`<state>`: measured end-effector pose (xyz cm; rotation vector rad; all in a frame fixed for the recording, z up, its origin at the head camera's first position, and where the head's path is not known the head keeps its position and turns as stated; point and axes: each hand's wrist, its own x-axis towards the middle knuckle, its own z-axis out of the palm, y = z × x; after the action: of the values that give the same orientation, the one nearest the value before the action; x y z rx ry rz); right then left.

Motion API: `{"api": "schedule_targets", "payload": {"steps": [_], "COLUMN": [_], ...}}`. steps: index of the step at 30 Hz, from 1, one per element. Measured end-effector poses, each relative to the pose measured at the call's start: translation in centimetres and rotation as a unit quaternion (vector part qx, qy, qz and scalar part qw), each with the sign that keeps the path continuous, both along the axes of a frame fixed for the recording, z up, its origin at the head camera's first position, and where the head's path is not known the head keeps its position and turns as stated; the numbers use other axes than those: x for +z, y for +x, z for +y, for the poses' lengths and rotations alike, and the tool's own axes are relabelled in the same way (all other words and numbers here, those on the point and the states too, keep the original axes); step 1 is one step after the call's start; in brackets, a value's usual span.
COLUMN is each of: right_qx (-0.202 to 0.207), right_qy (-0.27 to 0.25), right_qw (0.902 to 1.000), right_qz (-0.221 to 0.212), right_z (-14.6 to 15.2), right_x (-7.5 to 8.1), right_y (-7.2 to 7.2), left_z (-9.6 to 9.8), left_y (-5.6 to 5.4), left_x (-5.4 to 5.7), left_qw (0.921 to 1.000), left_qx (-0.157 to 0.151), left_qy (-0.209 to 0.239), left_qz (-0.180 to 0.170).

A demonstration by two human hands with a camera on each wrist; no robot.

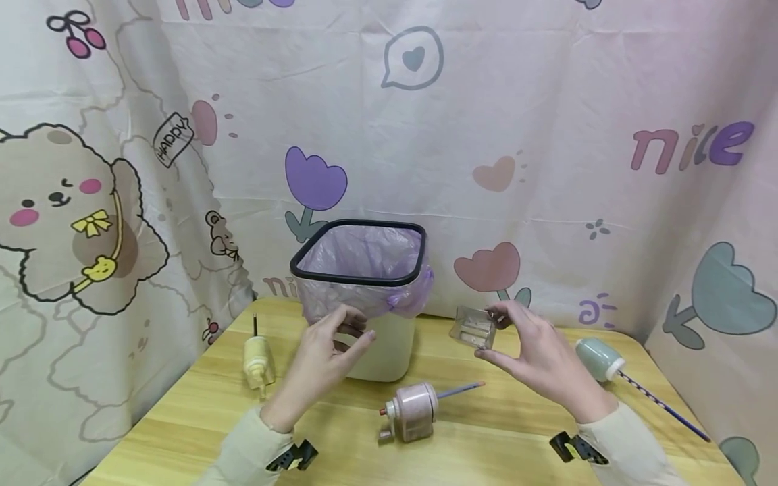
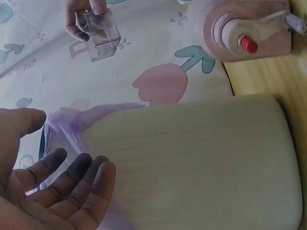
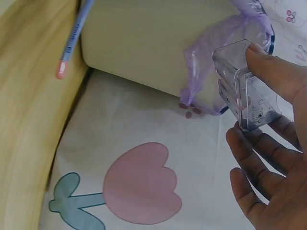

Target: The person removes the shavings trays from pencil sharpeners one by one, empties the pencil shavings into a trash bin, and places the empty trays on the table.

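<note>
My right hand (image 1: 537, 347) pinches a clear plastic shavings box (image 1: 475, 327) between thumb and fingers, above the table's right half. In the right wrist view the clear box (image 3: 244, 88) is tilted, with the thumb on its upper edge and fingers beneath. My left hand (image 1: 331, 358) is held in front of the bin, fingers loosely bent, with nothing in it. A cream trash bin (image 1: 379, 344) with a black rim and purple liner (image 1: 358, 253) stands behind the left hand. Between the hands sits a pink crank pencil sharpener (image 1: 416, 412) with a blue pencil (image 1: 458, 390) in it.
On the left of the wooden table (image 1: 486, 445) lies a yellow crank sharpener (image 1: 258, 358) with a dark pencil. At the right lies a green sharpener (image 1: 598, 358) with a dotted blue pencil (image 1: 659, 403). A printed curtain (image 1: 535, 121) surrounds the table's back and sides.
</note>
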<state>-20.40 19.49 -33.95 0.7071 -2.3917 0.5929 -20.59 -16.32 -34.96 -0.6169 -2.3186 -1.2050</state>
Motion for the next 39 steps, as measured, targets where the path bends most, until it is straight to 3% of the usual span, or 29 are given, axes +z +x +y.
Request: {"api": "schedule_targets", "payload": {"steps": [14,22,31,39], "right_qx": [-0.01,0.014,0.024,0.033], "right_qy": [0.005,0.013,0.009,0.009], "right_qw": [0.9996,0.9992,0.9955,0.9945], "right_qz": [-0.026,-0.035,-0.091,-0.099], "right_z": [1.5,1.6,1.7,2.0], "right_x": [-1.7,-3.3,-4.3,-5.1], "right_y": [1.6,2.2,2.9,3.3], "left_z": [1.3,1.7,1.9,2.0], "left_y": [-0.1,0.1,0.2,0.2], "left_x": [-1.2,-1.6,-1.7,-1.7], "left_qw": [0.9994,0.9991,0.9987,0.9985], "left_qx": [-0.03,-0.032,-0.025,-0.028], "left_qy": [-0.019,-0.023,-0.031,-0.035], "left_qz": [0.003,-0.015,-0.03,-0.032]}}
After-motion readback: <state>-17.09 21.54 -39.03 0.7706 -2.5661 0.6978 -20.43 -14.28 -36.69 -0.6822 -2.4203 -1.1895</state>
